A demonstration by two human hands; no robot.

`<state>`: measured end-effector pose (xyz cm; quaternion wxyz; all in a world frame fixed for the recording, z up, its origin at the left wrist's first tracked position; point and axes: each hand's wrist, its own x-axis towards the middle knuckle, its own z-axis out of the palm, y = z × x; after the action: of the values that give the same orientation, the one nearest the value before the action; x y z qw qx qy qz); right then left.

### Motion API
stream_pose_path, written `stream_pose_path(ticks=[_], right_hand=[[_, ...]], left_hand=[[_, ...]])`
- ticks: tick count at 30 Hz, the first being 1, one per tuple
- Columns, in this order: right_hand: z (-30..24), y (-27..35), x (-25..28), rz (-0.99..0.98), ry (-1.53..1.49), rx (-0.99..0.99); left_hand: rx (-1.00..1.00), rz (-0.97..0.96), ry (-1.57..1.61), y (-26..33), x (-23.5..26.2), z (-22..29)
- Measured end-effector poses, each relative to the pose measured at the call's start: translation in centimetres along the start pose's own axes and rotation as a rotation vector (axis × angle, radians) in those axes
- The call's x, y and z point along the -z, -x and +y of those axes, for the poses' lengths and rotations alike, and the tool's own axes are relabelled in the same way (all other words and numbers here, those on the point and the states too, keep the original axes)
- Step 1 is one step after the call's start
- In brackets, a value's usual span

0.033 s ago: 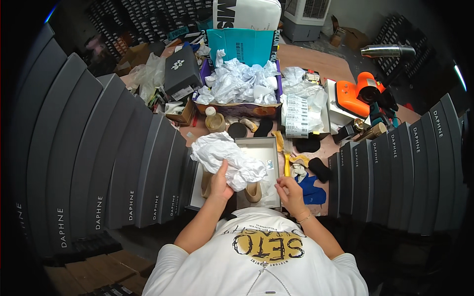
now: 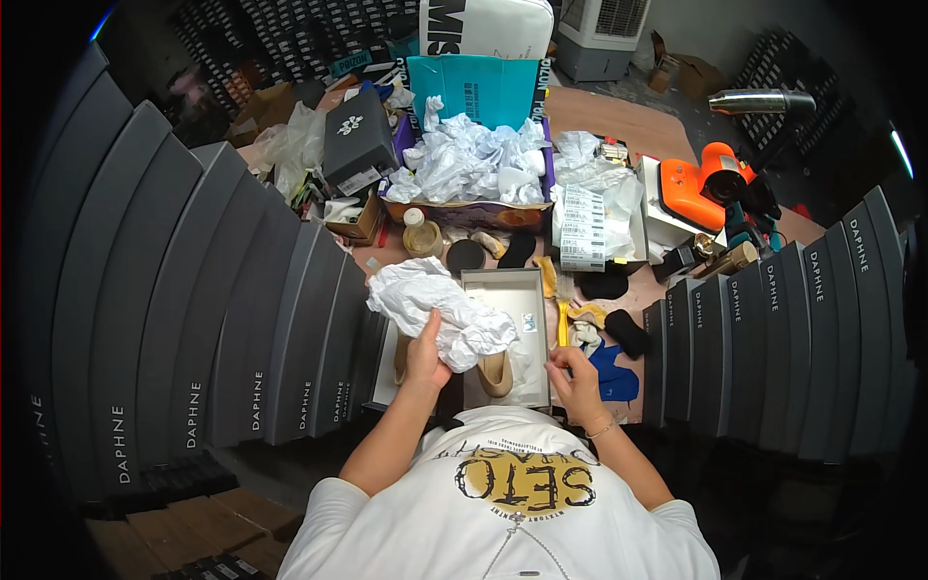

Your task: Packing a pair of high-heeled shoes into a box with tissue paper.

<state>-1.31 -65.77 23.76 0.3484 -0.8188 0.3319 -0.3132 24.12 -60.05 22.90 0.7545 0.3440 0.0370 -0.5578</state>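
A large sheet of crumpled white tissue paper (image 2: 440, 304) is gripped in my left hand (image 2: 425, 362), with the thumb lying over it. The paper hangs above an open grey shoebox (image 2: 541, 333) with a pale inside. Partly under the paper, a beige shoe (image 2: 496, 379) sits in the box with thin white paper beside it. To the left, another beige shoe (image 2: 399, 360) is half hidden by my hand and the paper, by a grey-edged tray or lid (image 2: 381, 387). My right hand (image 2: 578, 387) is just outside the box's right wall, fingers curled together; what they hold, if anything, is hidden.
Tall rows of grey shoeboxes (image 2: 242, 309) flank me, with more boxes (image 2: 773, 338) on the right. Ahead stand a carton of crumpled paper (image 2: 474, 159), a jar (image 2: 421, 237) and an orange device (image 2: 691, 193). A yellow-handled brush (image 2: 563, 324) and blue cloth (image 2: 614, 372) lie right.
My left hand and the tissue paper have shifted slightly left. My right hand has moved a little to the right, away from the box wall.
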Motion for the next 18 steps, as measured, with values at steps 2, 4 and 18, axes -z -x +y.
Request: stream_pose_path(ticks=[2, 4, 18], right_hand=[[-0.7, 0.2, 0.6, -0.013, -0.132, -0.145], [-4.4, -1.9, 0.5, -0.077, -0.173, -0.148], [-4.0, -4.8, -2.6, -0.094, -0.973, -0.658]], left_hand=[[-0.130, -0.008, -0.159, 0.2, 0.2, 0.3], [-0.241, -0.041, -0.343, 0.3, 0.9, -0.9], [-0.170, -0.177, -0.221, 1.3, -3.1, 0.3]])
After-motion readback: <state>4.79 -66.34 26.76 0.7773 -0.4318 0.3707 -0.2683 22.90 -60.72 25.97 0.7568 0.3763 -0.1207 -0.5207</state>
